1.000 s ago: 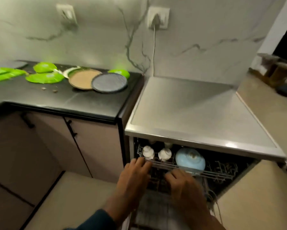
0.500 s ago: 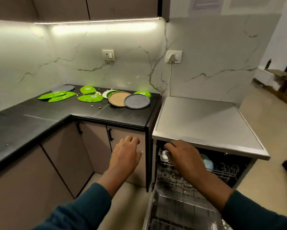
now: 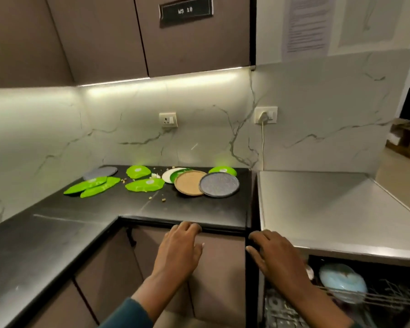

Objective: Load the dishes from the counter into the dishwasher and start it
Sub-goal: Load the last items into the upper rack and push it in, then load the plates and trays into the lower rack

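hands (image 3: 225,254) empty, loose — plates (image 3: 219,185) on counter (image 3: 133,214)

A kitchen: dark bench (image 3: 180,209) with plates (image 3: 219,185), marble backsplash (image 3: 128,129), wall cabinets (image 3: 187,43), open dishwasher (image 3: 341,209) at lower right.

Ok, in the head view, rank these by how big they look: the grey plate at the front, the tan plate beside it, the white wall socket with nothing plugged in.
1. Grey plate and tan plate: alike; the grey one overlaps the tan, so no ranking.
2. Wall socket: plainly smallest, though farther away.
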